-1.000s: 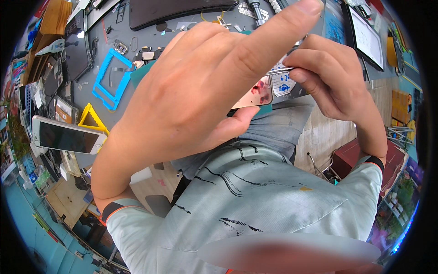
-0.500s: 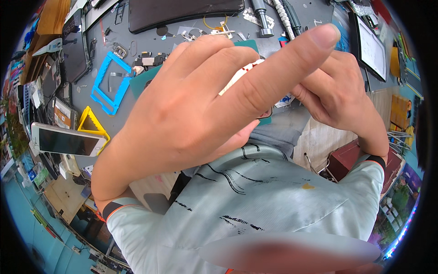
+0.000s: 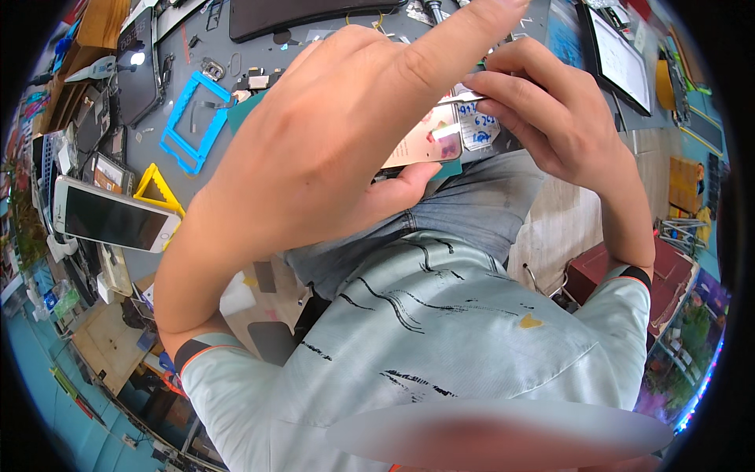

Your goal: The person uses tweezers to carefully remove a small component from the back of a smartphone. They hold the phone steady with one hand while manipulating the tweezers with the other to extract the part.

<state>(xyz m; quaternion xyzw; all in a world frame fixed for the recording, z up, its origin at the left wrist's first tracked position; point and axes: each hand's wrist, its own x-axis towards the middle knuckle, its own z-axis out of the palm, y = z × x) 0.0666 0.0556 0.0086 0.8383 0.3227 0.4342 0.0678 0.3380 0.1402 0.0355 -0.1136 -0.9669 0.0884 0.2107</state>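
A phone (image 3: 417, 146) with a shiny, pinkish picture on its face lies over a green mat (image 3: 450, 170). Above it spreads my left hand (image 3: 314, 149), index finger stretched out and thumb at the phone's near edge. Its other fingers curl on the far side, where their tips are hidden; the hand seems to hold the phone. Pinched in my right hand (image 3: 562, 114) is a thin, silvery metal tool (image 3: 464, 98), its narrow end over the phone's right part. Whether the tool touches the phone, I cannot tell. Just right of the phone sits a white piece with blue handwriting (image 3: 478, 128).
A blue plastic frame (image 3: 193, 118) and a yellow stand (image 3: 153, 189) with a white phone (image 3: 118, 212) are at left. A dark tablet-like panel (image 3: 291, 17) lies at the back among small parts. A black-framed panel (image 3: 617, 59) stands at right.
My left hand has shifted up and left, uncovering more of the phone. My right hand has moved slightly left and up, and the metal tool in its fingers now shows.
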